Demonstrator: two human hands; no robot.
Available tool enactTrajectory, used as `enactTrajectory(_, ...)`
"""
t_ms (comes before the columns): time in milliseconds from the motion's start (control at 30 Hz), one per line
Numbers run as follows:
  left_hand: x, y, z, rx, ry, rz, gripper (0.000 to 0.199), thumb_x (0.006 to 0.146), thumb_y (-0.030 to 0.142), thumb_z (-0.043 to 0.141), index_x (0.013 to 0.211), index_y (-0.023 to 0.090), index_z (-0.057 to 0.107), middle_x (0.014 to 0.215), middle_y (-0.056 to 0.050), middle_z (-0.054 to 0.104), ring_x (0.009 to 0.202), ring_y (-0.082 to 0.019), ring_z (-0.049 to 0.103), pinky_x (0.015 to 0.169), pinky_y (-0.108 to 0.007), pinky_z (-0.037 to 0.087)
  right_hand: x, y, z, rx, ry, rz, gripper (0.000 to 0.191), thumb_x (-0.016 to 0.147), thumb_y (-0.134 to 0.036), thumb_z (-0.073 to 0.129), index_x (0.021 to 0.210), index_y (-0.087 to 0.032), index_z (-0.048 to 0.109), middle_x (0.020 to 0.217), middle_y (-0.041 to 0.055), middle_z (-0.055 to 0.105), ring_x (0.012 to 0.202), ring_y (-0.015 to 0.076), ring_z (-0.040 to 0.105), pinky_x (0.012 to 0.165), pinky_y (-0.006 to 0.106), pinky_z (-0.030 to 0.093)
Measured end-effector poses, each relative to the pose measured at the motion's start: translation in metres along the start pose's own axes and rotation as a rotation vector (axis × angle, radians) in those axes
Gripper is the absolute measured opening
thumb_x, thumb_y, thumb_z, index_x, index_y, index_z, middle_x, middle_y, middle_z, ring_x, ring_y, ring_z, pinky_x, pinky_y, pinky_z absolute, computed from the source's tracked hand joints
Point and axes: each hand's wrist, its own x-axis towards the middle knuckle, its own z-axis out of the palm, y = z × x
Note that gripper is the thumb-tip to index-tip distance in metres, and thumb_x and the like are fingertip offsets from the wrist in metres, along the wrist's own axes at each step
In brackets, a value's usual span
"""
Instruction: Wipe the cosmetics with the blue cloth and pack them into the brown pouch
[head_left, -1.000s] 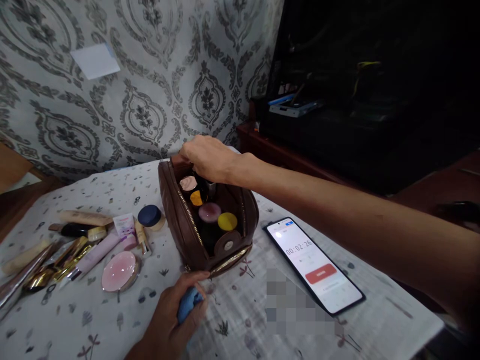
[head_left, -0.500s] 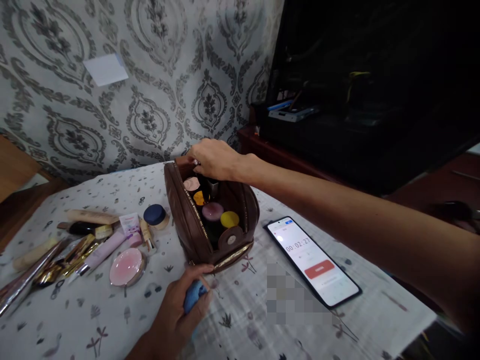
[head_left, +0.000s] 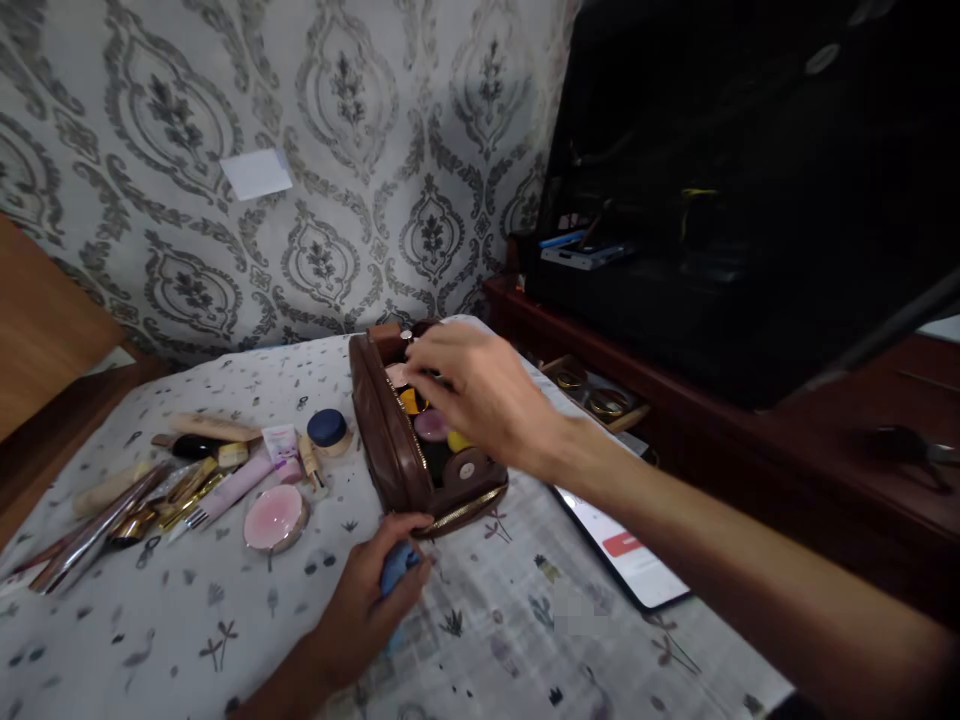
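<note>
A brown zippered makeup bag [head_left: 382, 440] stands unzipped on the patterned cloth. Several cosmetics are inside it, among them a mauve round lid [head_left: 431, 426] and a yellow lid [head_left: 457, 441]. My right hand [head_left: 480, 385] is over the bag's opening, slightly blurred. Its thumb and fingers are bent and apart, with nothing visible between them. My left hand [head_left: 375, 590] is at the bag's near corner, index fingertip against it. Between its thumb and fingers it holds a crumpled-looking blue thing [head_left: 397, 566], partly hidden.
Left of the bag lie a pink compact [head_left: 274, 518], a jar with a navy lid [head_left: 328, 428], a lilac tube [head_left: 234, 488] and several other cosmetics. A phone [head_left: 626, 550] is on the right, partly under my forearm. Behind it stand a dark screen [head_left: 720, 200] and an open drawer [head_left: 626, 415].
My right hand has come back from the bag's far end toward me, and its fingers have parted. The left hand keeps its place by the near corner. The whole view has shifted slightly.
</note>
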Motion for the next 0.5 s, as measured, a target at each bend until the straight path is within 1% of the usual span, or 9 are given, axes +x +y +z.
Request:
enactTrajectory(33,0.000,0.001,0.001,0.002,0.003,0.001,0.038,0.097,0.046,0.055,0.125,0.021,0.061,0.079,0.000,0.062,0.067,-0.013,0.058,0.064,-0.024,0.045,-0.009,-0.010,0.005,0.041,-0.002,-0.045,0.025,0.099,-0.016,0.051,0.081,-0.014,0.067,0.091,0.0074,0.070,0.089,0.0185,0.060,0.079,0.029,0.045)
enactTrajectory(100,0.000,0.001,0.001,0.016,0.022,-0.005,0.035,0.095,0.046,0.056,0.119,0.020,0.062,0.076,0.001,0.062,0.066,-0.013,0.056,0.064,-0.024,0.044,-0.026,-0.030,0.018,0.103,0.004,-0.137,0.022,0.100,-0.016,0.052,0.082,-0.014,0.066,0.090,0.0070,0.070,0.088,0.0185,0.060,0.076,0.029,0.046)
enactTrajectory(167,-0.001,-0.002,0.002,0.043,0.065,-0.007,0.030,0.094,0.046,0.057,0.105,0.019,0.064,0.071,0.002,0.061,0.064,-0.014,0.054,0.063,-0.025,0.043,-0.039,-0.047,0.030,0.116,0.012,-0.209,0.019,0.098,-0.017,0.056,0.082,-0.014,0.065,0.088,0.0063,0.070,0.087,0.0189,0.058,0.073,0.030,0.046)
enactTrajectory(233,-0.001,-0.006,0.003,0.065,0.117,0.012,0.029,0.091,0.048,0.057,0.090,0.019,0.063,0.069,0.001,0.062,0.064,-0.015,0.053,0.063,-0.027,0.043,-0.049,-0.060,0.041,0.112,0.029,-0.246,0.018,0.097,-0.018,0.060,0.079,-0.015,0.063,0.085,0.0053,0.070,0.084,0.0187,0.057,0.071,0.030,0.046)
enactTrajectory(333,-0.001,-0.012,0.005,0.071,0.175,0.053,0.032,0.088,0.050,0.057,0.080,0.019,0.060,0.073,-0.002,0.065,0.069,-0.018,0.054,0.066,-0.030,0.044,-0.056,-0.072,0.051,0.127,0.052,-0.244,0.022,0.099,-0.021,0.058,0.078,-0.016,0.062,0.084,0.0048,0.069,0.083,0.0180,0.056,0.072,0.029,0.047)
enactTrajectory(400,0.000,-0.012,0.005,0.060,0.163,0.069,0.032,0.088,0.050,0.057,0.083,0.019,0.061,0.070,-0.001,0.062,0.067,-0.017,0.054,0.064,-0.029,0.044,-0.056,-0.071,0.051,0.131,0.073,-0.231,0.023,0.101,-0.023,0.054,0.081,-0.016,0.063,0.087,0.0057,0.070,0.087,0.0188,0.057,0.076,0.030,0.048)
enactTrajectory(467,0.001,-0.008,0.004,0.025,0.102,0.062,0.031,0.090,0.048,0.056,0.098,0.019,0.063,0.070,0.001,0.060,0.065,-0.016,0.054,0.063,-0.028,0.044,-0.049,-0.061,0.048,0.090,0.106,-0.190,0.023,0.102,-0.022,0.050,0.087,-0.016,0.065,0.093,0.0072,0.070,0.093,0.0203,0.057,0.084,0.032,0.048)
enactTrajectory(500,0.002,-0.005,0.004,0.004,0.060,0.049,0.033,0.092,0.047,0.055,0.108,0.019,0.062,0.071,0.002,0.060,0.065,-0.015,0.055,0.063,-0.027,0.044,-0.043,-0.054,0.045,0.041,0.112,-0.141,0.023,0.103,-0.021,0.048,0.091,-0.016,0.067,0.097,0.0081,0.070,0.096,0.0211,0.057,0.087,0.033,0.048)
